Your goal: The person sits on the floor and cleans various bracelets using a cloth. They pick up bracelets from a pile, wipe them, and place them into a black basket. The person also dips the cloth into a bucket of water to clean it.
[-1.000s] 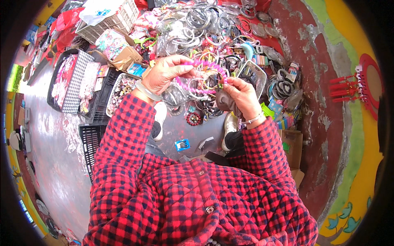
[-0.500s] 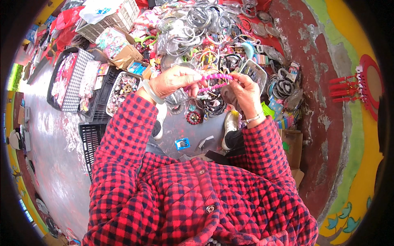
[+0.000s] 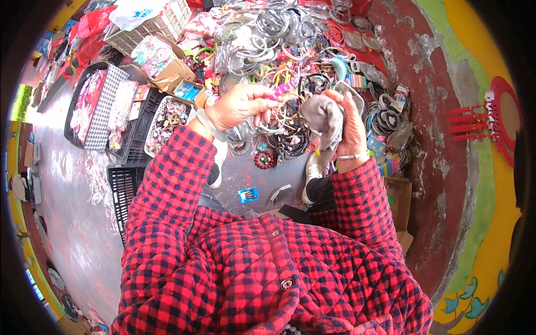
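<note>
Between the thumb and fingers of my left hand (image 3: 237, 109) is a bright pink headband (image 3: 283, 91), its lower part hidden by the fingers. A crumpled grey cloth (image 3: 324, 118) hangs from my right hand (image 3: 350, 123), which grips it close beside the band. Both hands are raised over a heap of hair accessories, with bagged grey hoops (image 3: 271, 23) at the far side. Beneath them, near my shoes, lies a dark red beaded ring (image 3: 263, 159).
On the left stand a white basket of small accessories (image 3: 158, 131), black plastic crates (image 3: 118, 181), a cardboard box (image 3: 176, 81) and a pale crate (image 3: 159, 28). A worn red wall (image 3: 427, 139) rises at right. A small blue packet (image 3: 248, 195) lies on the floor.
My right hand has let go of the pink headband and swung slightly right. The grey cloth has come up into full view in it. My left hand keeps the headband, now turned.
</note>
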`<state>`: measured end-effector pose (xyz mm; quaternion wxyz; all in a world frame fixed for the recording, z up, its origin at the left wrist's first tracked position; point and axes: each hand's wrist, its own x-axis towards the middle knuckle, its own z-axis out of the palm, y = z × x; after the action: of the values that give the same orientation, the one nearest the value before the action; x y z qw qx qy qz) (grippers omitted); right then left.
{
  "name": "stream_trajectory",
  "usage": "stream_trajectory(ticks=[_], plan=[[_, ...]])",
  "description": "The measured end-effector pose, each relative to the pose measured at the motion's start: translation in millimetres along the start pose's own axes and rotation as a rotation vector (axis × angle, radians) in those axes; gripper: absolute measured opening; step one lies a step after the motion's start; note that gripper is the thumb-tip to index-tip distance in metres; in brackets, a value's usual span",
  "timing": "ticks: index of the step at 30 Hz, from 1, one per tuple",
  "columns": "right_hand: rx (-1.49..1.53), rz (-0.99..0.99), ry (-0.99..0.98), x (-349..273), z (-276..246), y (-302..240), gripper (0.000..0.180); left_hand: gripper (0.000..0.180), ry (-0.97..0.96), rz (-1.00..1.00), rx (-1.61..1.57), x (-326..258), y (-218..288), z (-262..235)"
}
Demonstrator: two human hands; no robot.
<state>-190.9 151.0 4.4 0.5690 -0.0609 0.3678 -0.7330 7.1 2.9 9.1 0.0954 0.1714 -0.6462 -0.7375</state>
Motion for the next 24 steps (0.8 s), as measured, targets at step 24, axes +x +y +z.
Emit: stream_trajectory(ticks=[24], plan=[[-1.410,-0.939,-0.388,-4,23,25,0.034,0.011,0.016,-0.042,-0.281,7,-27,32]])
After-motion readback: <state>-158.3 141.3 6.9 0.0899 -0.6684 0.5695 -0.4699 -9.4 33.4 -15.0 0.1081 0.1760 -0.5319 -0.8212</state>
